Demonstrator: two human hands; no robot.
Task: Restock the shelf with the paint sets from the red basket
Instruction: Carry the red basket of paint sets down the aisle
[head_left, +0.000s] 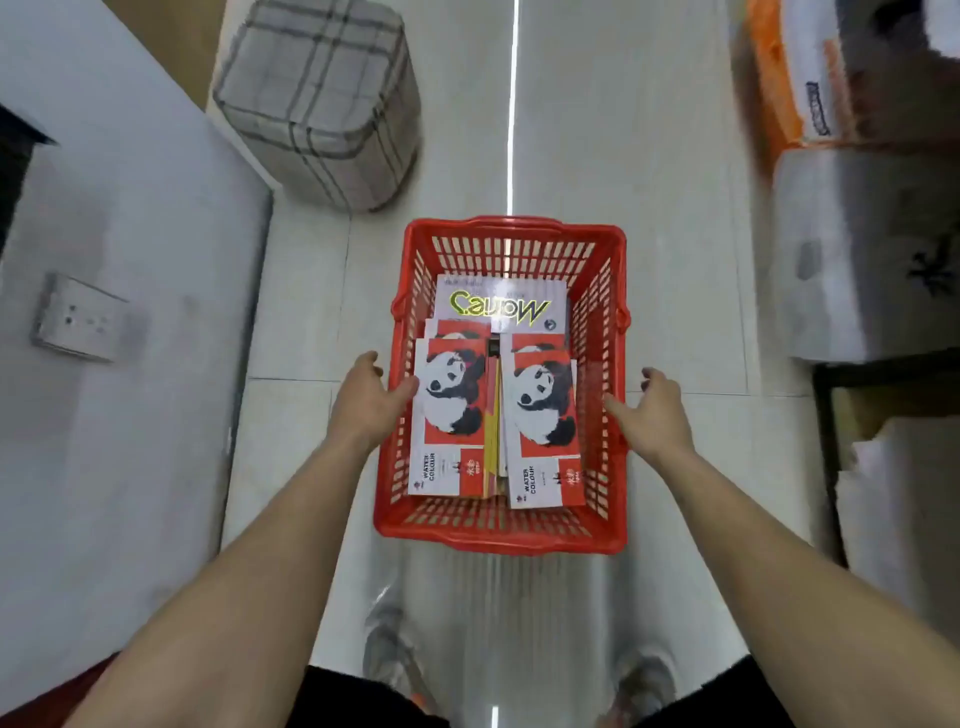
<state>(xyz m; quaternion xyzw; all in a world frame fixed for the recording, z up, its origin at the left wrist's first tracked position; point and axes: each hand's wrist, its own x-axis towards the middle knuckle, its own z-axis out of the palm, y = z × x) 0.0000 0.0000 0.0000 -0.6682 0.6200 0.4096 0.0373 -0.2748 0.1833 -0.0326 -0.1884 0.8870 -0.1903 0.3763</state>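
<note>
A red plastic basket stands on the pale tiled floor below me. Inside lie two stacks of red-and-white watercolour paint sets with a panda picture, the left stack and the right stack. Behind them lies a white paint set box with yellow lettering. My left hand is at the basket's left wall, its thumb touching the left stack's edge, fingers apart. Over the basket's right rim, my right hand hovers with spread fingers and holds nothing.
A grey checked cube stool stands on the floor ahead to the left. A white wall with a socket plate runs along the left. On the right, a dark shelf frame holds white wrapped packs and orange packaging.
</note>
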